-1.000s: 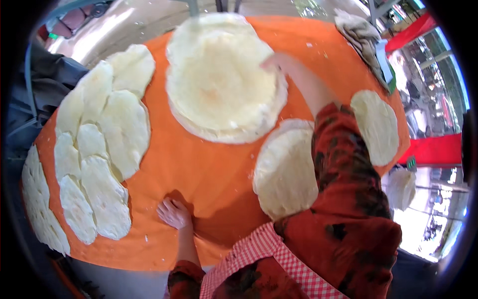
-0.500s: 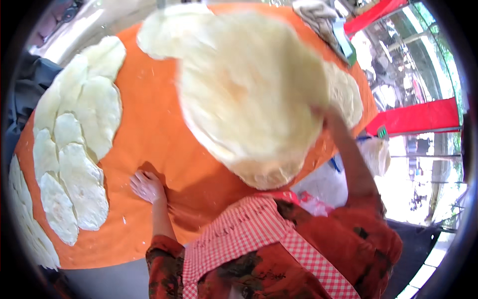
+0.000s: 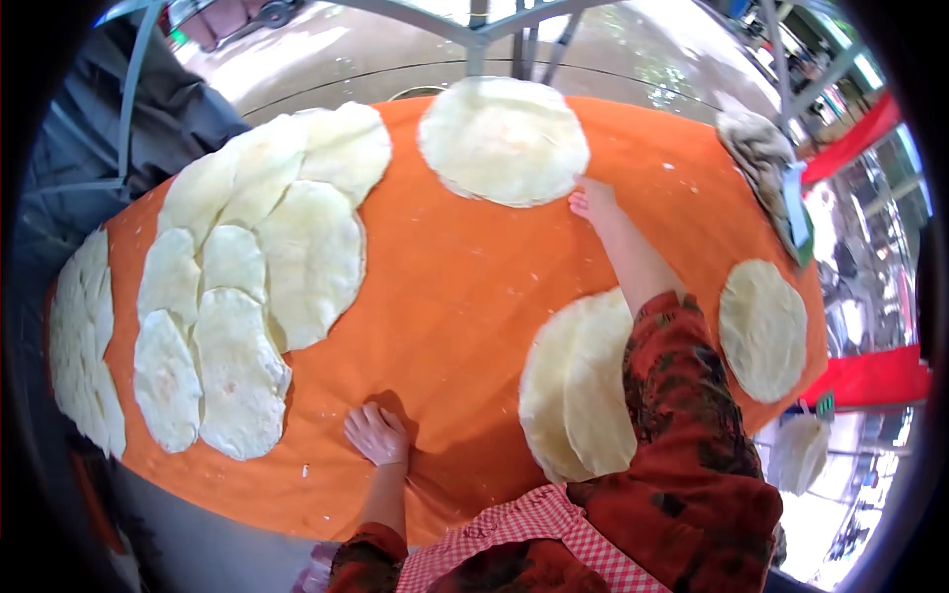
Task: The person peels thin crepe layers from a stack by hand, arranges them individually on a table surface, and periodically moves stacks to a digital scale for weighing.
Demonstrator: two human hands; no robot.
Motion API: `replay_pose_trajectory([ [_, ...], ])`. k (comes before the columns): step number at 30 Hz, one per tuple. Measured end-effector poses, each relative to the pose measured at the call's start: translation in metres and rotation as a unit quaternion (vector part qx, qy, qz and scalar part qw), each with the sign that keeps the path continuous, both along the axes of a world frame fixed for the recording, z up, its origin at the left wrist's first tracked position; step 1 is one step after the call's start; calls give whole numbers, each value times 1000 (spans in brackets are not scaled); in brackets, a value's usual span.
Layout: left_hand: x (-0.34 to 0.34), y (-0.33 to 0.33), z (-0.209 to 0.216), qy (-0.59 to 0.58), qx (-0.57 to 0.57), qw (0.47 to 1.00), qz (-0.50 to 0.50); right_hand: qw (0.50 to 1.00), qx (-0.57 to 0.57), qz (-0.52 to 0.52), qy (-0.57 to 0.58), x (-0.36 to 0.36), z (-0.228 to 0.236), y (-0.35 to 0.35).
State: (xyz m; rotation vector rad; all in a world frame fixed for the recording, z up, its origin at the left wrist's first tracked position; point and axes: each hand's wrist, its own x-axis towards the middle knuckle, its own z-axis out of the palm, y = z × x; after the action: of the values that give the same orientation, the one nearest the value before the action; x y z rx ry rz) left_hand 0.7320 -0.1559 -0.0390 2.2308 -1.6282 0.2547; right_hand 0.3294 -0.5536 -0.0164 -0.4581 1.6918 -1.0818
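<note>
A round, pale flatbread [image 3: 504, 143] lies flat at the far edge of the orange cloth [image 3: 445, 296]. Just off its near right edge is my right hand [image 3: 595, 201], fingers loosely bent and apart, with no bread in them; whether a fingertip touches the rim is hard to see. My left hand [image 3: 378, 433] rests palm down on the cloth near me, fingers spread, holding nothing. Partly hidden under my right sleeve, overlapping flatbreads [image 3: 559, 385] lie close to my body.
Overlapping flatbreads [image 3: 311, 257] cover the left of the table, with more at the far left rim [image 3: 84, 346]. Another flatbread [image 3: 763, 331] lies on the right. A crumpled grey cloth [image 3: 759, 158] sits at the far right corner. Metal bars [image 3: 474, 35] stand beyond the table.
The large flatbread that my right hand held up has come down onto the far side and been let go. My right arm now reaches forward; the view has shifted. My left hand stays on the cloth.
</note>
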Motion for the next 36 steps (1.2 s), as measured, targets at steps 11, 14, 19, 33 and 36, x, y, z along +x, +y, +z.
replay_pose_trajectory([
  [11, 2, 7, -15, -61, 12, 998, 11, 952, -255, 122, -118, -3, 209, 127],
  [14, 2, 5, -19, -53, -5, 999, -3, 975, -182, -46, -123, -48, 206, 258],
  [19, 1, 5, -17, -45, -29, 998, 12, 980, -89, -132, -118, -89, 68, 490],
  [33, -260, 185, 79, 889, 320, 316, -86, 955, -8, 58, -289, -115, 56, 543],
  [36, -310, 179, 76, 926, 231, 282, -99, 937, 29, 149, -314, -139, 43, 547],
])
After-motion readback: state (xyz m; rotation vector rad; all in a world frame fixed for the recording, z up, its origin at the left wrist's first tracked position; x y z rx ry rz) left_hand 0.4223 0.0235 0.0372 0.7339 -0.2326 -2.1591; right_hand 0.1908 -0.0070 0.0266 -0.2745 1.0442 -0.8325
